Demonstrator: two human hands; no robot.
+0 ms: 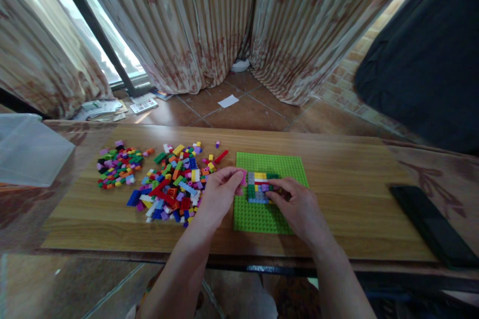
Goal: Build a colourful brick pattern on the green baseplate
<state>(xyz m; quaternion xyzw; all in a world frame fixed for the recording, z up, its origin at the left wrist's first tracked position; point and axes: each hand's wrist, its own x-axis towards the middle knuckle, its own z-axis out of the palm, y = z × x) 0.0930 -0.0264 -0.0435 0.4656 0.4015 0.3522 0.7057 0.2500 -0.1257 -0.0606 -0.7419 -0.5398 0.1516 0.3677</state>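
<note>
A green studded baseplate (269, 162) lies on the wooden board in front of me. On its middle sits a block of joined toy bricks (258, 194) in grey, yellow, white, red, green and blue. My left hand (220, 192) is closed at the left side of this block, pinching a pink brick (243, 178) between thumb and fingers. From the right, my right hand (299, 207) reaches over the plate. Its thumb and index finger close around a small purple brick (264, 187) at the block's top. The fingers partly cover the block's right end.
A large heap of mixed bricks (175, 184) lies left of the plate, with a smaller pile (119, 164) farther left. A translucent plastic bin (30, 149) stands at the left edge. A black phone-like slab (430, 224) lies at right. Curtains (187, 25) hang beyond the board.
</note>
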